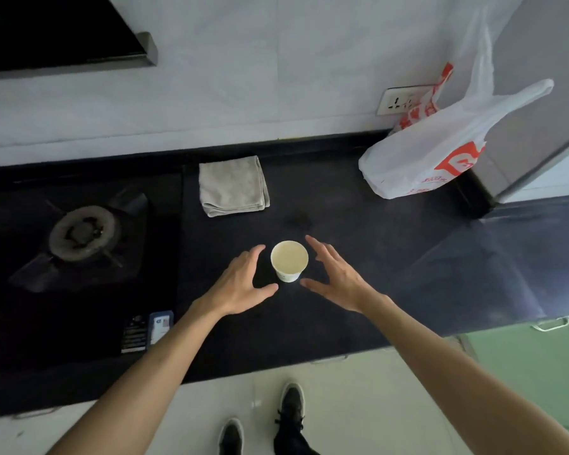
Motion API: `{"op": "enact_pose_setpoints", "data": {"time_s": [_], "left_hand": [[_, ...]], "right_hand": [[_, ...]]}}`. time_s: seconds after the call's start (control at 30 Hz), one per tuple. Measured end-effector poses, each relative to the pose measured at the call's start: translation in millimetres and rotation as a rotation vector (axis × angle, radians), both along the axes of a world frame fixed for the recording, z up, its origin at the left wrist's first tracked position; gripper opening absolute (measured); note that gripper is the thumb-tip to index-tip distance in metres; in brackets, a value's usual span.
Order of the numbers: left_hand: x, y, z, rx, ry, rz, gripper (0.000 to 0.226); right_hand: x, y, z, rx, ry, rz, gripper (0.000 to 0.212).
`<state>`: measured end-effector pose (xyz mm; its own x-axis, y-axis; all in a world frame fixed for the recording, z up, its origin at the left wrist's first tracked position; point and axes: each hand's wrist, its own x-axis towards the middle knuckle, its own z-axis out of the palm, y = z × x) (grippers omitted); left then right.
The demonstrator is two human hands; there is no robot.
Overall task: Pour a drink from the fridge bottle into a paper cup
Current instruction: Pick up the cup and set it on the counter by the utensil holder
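Left hand (pixel 240 284), right hand (pixel 339 280) spread flanking paper cup (pixel 289 259), cloth (pixel 232 185) behind, stove (pixel 84 233) left

No wording can be read with certainty.

Bag (pixel 418 159), white plastic, back right of the surface (pixel 358 264): large red-orange emblem (pixel 461 160) on its side. Short red print lines sit below the emblem, one possibly numerals, too small to confirm. A second red-printed patch (pixel 421 108) on the bag's upper part is blurred.

Stove (pixel 20 323), front edge: black label (pixel 132 334) with rows of white print, illegible. Touching it on the right is a blue sticker (pixel 160 326) with a pale panel, also illegible.

Cup (pixel 289 261): faint grey mark low on the wall, unreadable.
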<state>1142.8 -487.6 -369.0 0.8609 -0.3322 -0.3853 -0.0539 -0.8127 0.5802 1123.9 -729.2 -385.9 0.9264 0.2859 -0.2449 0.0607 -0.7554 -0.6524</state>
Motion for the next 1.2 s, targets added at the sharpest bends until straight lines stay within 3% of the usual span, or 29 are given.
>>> {"op": "enact_pose_setpoints", "data": {"time_s": [0.53, 0.67, 0.8, 0.93, 1.03, 1.2], "left_hand": [[-1, -4, -33, -0.111, 0.003, 0.044, 0.085], [4, -10, -22, -0.391, 0.202, 0.284, 0.077], [17, -15, 1, -0.905, 0.472, 0.7, 0.051], [29, -10, 27, -1.306, 0.665, 0.897, 0.057], [38, -6, 44, -1.463, 0.672, 0.938, 0.063], [45, -4, 63, -1.561, 0.626, 0.943, 0.064]], "right_hand": [[14, 39, -34, 0.272, -0.166, -0.13, 0.08], [24, 46, -14, 0.359, -0.202, -0.165, 0.078], [40, 48, 14, 0.408, -0.246, -0.162, 0.077], [55, 47, 43, 0.41, -0.299, -0.12, 0.076], [62, 46, 61, 0.41, -0.33, -0.088, 0.077], [72, 49, 84, 0.426, -0.357, -0.067, 0.076]]}}
